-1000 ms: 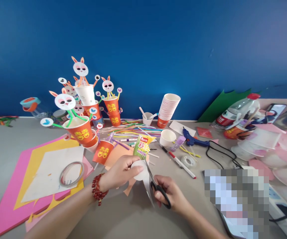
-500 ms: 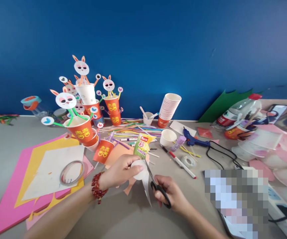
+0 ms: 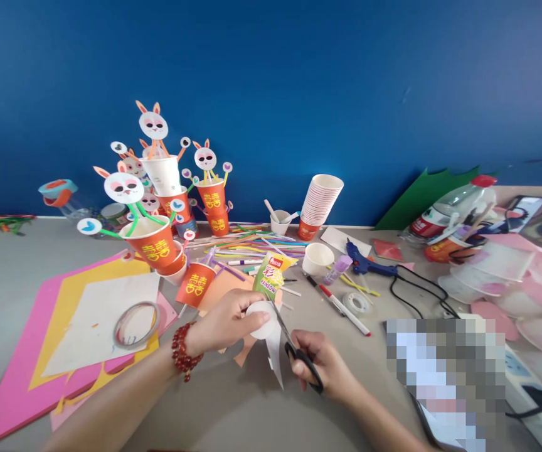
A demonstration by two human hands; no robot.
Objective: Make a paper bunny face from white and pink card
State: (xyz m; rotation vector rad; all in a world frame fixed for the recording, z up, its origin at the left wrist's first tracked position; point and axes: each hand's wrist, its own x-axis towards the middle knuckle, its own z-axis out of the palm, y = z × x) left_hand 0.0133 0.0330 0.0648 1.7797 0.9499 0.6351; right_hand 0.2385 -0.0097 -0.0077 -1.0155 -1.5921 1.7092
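Note:
My left hand (image 3: 230, 323), with a red bead bracelet (image 3: 186, 351) at the wrist, pinches a round white piece of paper (image 3: 262, 320) between thumb and fingers. Black-handled scissors (image 3: 305, 364) are in my right hand (image 3: 322, 361), fingers through the loops. Their blades lie along the right edge of the paper, and a pointed offcut strip (image 3: 275, 358) hangs below. Just behind the paper stands a green and yellow "RAINBOW" packet (image 3: 270, 273). Orange paper (image 3: 224, 285) lies on the table under and behind my left hand.
Paper cups with rabbit faces (image 3: 151, 242) stand at left, above pink and yellow sheets (image 3: 17, 370) and a tape roll (image 3: 120, 336). Drinking straws (image 3: 247, 242), a cup stack (image 3: 320, 201) and a blue glue gun (image 3: 369, 263) lie farther back. A plastic bottle (image 3: 459, 204) stands at right.
The hanging offcut has shifted slightly to the left and up. Both hands keep nearly the same places, with the paper and scissors still held.

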